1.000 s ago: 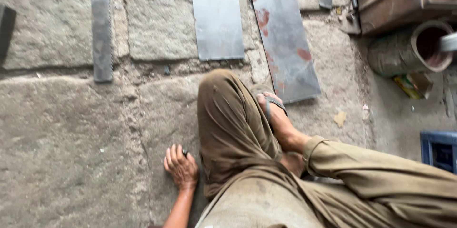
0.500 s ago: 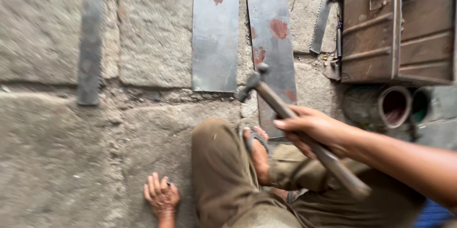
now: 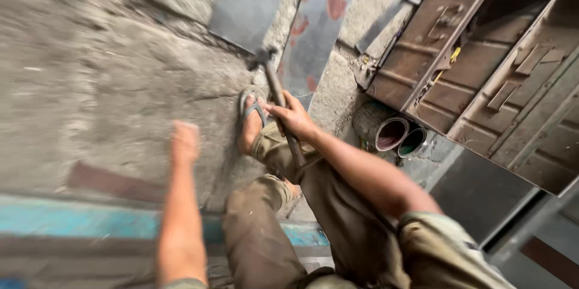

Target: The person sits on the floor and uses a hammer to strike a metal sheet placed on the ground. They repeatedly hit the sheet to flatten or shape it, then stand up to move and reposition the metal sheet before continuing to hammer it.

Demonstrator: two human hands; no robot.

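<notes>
Our right hand point(image 3: 291, 117) has swung the hammer point(image 3: 278, 99) nearer the sheets point(image 3: 316, 26), gripping it; our left hand point(image 3: 184, 142), blurred, has seemingly lifted open off the floor point(image 3: 108, 84).

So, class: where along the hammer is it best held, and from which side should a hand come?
Grip the hammer low on its long shaft, near the end away from the head, probably coming from the side. The right hand wraps mid-shaft, the heavy head pointing away towards the metal sheets.
</notes>
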